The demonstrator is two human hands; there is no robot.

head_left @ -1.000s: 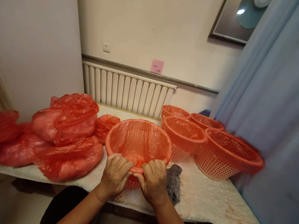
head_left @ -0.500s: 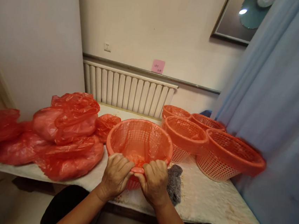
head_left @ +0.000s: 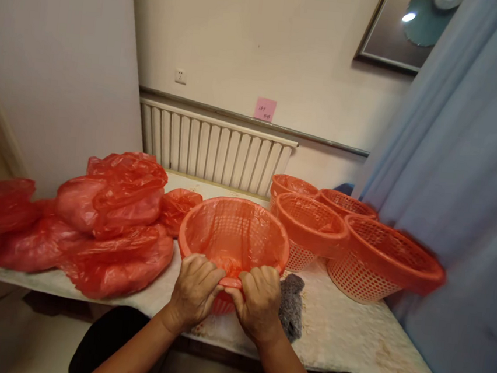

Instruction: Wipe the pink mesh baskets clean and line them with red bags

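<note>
A round red plastic basket (head_left: 222, 231) with a mesh wall stands upright on the table in front of me, lined with a thin red plastic bag (head_left: 245, 221) folded over its rim. My left hand (head_left: 197, 284) and my right hand (head_left: 259, 296) are side by side at the near rim. Fingers curl over the inside and thumbs press from outside, so both are closed on the bag-covered rim. A short stretch of rim shows between them. Right beside my right hand lies a crumpled grey cloth (head_left: 290, 308).
Several bag-lined red baskets (head_left: 363, 274) are grouped at the right near a blue curtain (head_left: 461, 172). Stuffed red plastic bags (head_left: 114, 255) are heaped at the left. The table (head_left: 348, 342) has a patterned cover; a white radiator (head_left: 217, 148) is behind it.
Both hands keep their grip on the near rim, and the basket stays where it is. Only a slight shift of the camera shows.
</note>
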